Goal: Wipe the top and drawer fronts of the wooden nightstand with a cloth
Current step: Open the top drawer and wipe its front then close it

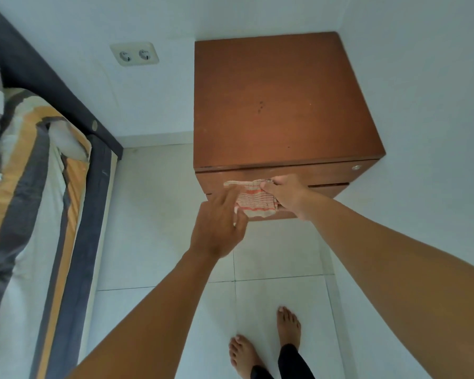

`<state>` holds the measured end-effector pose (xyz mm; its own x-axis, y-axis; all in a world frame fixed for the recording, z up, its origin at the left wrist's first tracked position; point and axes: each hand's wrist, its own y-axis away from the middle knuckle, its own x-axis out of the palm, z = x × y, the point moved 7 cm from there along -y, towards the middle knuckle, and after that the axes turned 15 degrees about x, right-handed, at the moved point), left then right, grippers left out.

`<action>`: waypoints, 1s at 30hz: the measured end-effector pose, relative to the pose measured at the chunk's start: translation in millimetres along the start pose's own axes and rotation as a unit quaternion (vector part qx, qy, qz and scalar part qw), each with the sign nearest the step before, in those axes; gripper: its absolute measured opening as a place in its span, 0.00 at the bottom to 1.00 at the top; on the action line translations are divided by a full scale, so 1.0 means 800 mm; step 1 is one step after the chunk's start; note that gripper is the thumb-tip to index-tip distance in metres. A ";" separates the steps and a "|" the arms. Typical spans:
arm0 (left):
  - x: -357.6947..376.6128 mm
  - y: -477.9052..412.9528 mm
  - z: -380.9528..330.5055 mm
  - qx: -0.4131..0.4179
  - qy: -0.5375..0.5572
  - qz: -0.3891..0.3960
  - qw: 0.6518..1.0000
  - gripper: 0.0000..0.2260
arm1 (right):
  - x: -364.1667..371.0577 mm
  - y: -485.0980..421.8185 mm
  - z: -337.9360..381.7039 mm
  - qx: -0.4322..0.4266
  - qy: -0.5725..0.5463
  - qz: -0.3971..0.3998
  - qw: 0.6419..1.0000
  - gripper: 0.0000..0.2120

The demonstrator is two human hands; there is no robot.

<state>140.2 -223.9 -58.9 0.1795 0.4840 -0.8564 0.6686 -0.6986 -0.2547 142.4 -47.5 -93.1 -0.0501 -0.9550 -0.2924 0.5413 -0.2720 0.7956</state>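
The wooden nightstand [279, 105] stands in the room's corner, its brown top bare apart from a few dark specks. Below the front edge the drawer fronts [326, 173] show, with a small round metal lock at the right. A white cloth with orange stripes [253, 201] hangs in front of the drawers. My right hand [288, 195] grips its upper right part. My left hand [219, 228] pinches the cloth's lower left edge, its fingers stretched toward it.
A bed [25, 187] with a dark frame and striped orange, grey and white bedding runs along the left. A double wall socket [134, 54] sits on the white wall left of the nightstand. White floor tiles [271, 269] lie below, with my bare feet [266, 340].
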 end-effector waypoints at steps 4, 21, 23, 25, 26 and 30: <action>-0.003 -0.020 0.030 -0.060 0.006 0.051 0.997 0.28 | -0.005 0.019 0.010 -0.024 0.015 0.027 0.999 0.10; 0.005 -0.047 0.045 -0.129 0.202 0.113 0.964 0.02 | 0.002 0.039 -0.014 -0.080 0.052 -0.076 0.993 0.06; 0.008 -0.034 0.058 -0.148 0.186 0.124 0.963 0.03 | -0.009 0.037 -0.019 -0.082 0.077 -0.118 0.987 0.04; 0.012 -0.018 0.079 -0.170 0.150 0.134 0.965 0.08 | -0.020 0.036 -0.020 -0.094 0.095 -0.145 0.980 0.03; 0.013 -0.013 0.089 -0.178 0.126 0.138 0.966 0.10 | -0.026 0.035 -0.019 -0.098 0.110 -0.160 0.976 0.06; 0.011 -0.005 0.114 -0.192 0.039 0.126 0.973 0.17 | -0.050 0.024 -0.016 -0.056 0.178 -0.240 0.953 0.16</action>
<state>73.2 -264.9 -106.3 0.4168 0.3724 -0.8292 0.8138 -0.5594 0.1579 165.7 -13.3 -73.2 -0.0378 -0.6176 -0.7856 0.6147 -0.6342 0.4690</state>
